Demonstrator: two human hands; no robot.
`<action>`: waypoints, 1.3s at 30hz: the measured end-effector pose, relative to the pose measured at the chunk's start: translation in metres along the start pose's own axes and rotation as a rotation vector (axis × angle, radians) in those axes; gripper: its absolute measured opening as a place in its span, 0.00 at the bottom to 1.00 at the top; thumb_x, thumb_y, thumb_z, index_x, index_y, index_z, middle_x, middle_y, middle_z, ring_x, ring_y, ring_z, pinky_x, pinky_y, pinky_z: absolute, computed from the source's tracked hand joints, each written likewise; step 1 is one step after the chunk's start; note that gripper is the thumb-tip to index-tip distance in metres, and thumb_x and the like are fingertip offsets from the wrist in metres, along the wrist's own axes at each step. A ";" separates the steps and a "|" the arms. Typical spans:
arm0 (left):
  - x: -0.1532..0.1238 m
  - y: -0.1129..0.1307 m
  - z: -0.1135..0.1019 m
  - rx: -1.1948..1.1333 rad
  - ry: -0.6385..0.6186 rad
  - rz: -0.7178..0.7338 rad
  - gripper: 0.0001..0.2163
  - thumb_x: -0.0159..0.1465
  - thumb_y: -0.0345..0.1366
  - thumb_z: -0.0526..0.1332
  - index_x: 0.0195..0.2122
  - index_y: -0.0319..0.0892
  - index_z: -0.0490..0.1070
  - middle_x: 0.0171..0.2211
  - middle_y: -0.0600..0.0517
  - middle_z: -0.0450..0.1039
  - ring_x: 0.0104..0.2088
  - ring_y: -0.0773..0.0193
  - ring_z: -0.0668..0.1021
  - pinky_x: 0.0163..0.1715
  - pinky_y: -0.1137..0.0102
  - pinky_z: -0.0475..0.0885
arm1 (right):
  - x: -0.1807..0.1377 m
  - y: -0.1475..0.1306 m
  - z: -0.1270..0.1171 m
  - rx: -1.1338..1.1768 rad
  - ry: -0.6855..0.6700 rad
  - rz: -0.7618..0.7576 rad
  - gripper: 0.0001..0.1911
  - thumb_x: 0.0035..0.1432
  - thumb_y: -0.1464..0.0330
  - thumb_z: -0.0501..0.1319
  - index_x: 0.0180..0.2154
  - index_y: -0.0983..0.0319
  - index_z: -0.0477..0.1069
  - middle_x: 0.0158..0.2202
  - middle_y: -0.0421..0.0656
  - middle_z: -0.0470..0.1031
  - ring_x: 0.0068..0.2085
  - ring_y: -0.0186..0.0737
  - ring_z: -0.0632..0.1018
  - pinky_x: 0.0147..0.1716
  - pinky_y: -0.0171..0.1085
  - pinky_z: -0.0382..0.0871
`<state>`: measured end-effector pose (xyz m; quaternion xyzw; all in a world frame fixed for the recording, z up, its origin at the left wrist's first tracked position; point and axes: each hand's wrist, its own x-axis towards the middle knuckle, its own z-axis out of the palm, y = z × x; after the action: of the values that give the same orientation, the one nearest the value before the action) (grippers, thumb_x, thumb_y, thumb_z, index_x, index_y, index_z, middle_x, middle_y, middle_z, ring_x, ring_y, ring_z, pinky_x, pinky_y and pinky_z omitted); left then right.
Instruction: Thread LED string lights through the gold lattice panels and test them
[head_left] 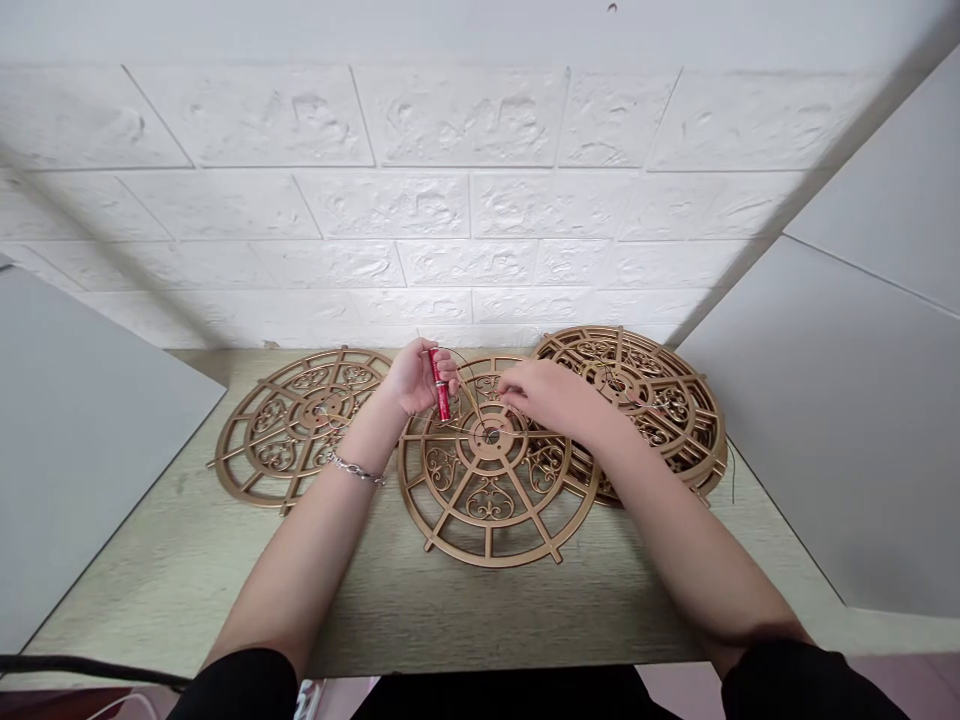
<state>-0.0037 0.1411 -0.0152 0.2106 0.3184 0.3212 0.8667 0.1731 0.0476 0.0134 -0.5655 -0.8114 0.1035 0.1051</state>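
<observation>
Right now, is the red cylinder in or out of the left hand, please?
In: the left hand is curled around the red cylinder.

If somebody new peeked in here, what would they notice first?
Probably the bright red cylinder in the left hand, because almost everything around it is gold or pale. Next might be the lacy gold wheel in the middle of the table, with another wheel to its left and a pile of wheels to its right. A chain bracelet circles the left wrist.
</observation>
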 end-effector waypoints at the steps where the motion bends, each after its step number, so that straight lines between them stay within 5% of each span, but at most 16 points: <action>1: -0.001 0.002 0.000 0.028 -0.008 -0.013 0.10 0.54 0.32 0.49 0.17 0.42 0.51 0.14 0.55 0.52 0.13 0.68 0.61 0.14 0.69 0.67 | -0.001 0.004 -0.003 0.008 -0.006 0.046 0.08 0.58 0.72 0.54 0.30 0.63 0.71 0.32 0.41 0.72 0.33 0.33 0.70 0.29 0.31 0.57; 8: -0.006 0.009 -0.001 0.150 -0.072 -0.030 0.10 0.54 0.33 0.49 0.17 0.43 0.51 0.14 0.55 0.53 0.13 0.68 0.60 0.15 0.69 0.67 | -0.008 0.021 -0.010 0.016 -0.109 0.275 0.07 0.55 0.69 0.55 0.33 0.61 0.71 0.34 0.43 0.73 0.32 0.37 0.72 0.25 0.32 0.57; 14: -0.009 0.012 0.001 0.139 -0.107 -0.028 0.10 0.54 0.33 0.50 0.17 0.43 0.50 0.14 0.54 0.53 0.13 0.68 0.60 0.15 0.70 0.66 | -0.005 0.020 -0.007 -0.052 -0.181 0.375 0.15 0.56 0.61 0.54 0.26 0.64 0.70 0.28 0.48 0.72 0.28 0.39 0.72 0.23 0.34 0.57; 20: -0.013 0.013 0.004 0.166 -0.068 -0.011 0.10 0.53 0.32 0.50 0.16 0.43 0.51 0.13 0.54 0.53 0.12 0.68 0.60 0.13 0.70 0.65 | -0.007 -0.006 -0.007 -0.047 -0.067 0.235 0.17 0.59 0.62 0.50 0.24 0.63 0.68 0.27 0.45 0.71 0.28 0.37 0.70 0.24 0.33 0.56; 26: -0.016 0.014 0.005 0.436 0.042 0.015 0.10 0.52 0.31 0.51 0.15 0.42 0.54 0.12 0.54 0.52 0.11 0.68 0.60 0.08 0.73 0.61 | -0.013 -0.044 0.007 -0.001 -0.189 0.035 0.12 0.58 0.68 0.52 0.27 0.62 0.70 0.29 0.42 0.73 0.28 0.34 0.72 0.23 0.31 0.57; 33: -0.022 0.011 0.013 0.487 0.045 0.030 0.11 0.54 0.32 0.48 0.14 0.40 0.55 0.13 0.54 0.52 0.12 0.70 0.59 0.10 0.74 0.63 | 0.001 -0.052 0.042 -0.185 -0.153 0.146 0.11 0.52 0.79 0.53 0.33 0.65 0.72 0.29 0.47 0.75 0.34 0.45 0.77 0.28 0.36 0.66; 39: -0.020 0.015 0.010 0.489 0.005 0.042 0.12 0.54 0.32 0.47 0.13 0.40 0.55 0.13 0.53 0.51 0.13 0.69 0.59 0.13 0.72 0.65 | 0.002 -0.053 0.046 -0.201 -0.170 0.158 0.13 0.51 0.81 0.52 0.33 0.66 0.73 0.30 0.50 0.75 0.35 0.46 0.77 0.29 0.37 0.67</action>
<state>-0.0153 0.1362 0.0084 0.4200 0.3844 0.2530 0.7822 0.1119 0.0294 -0.0157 -0.6245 -0.7767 0.0773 -0.0296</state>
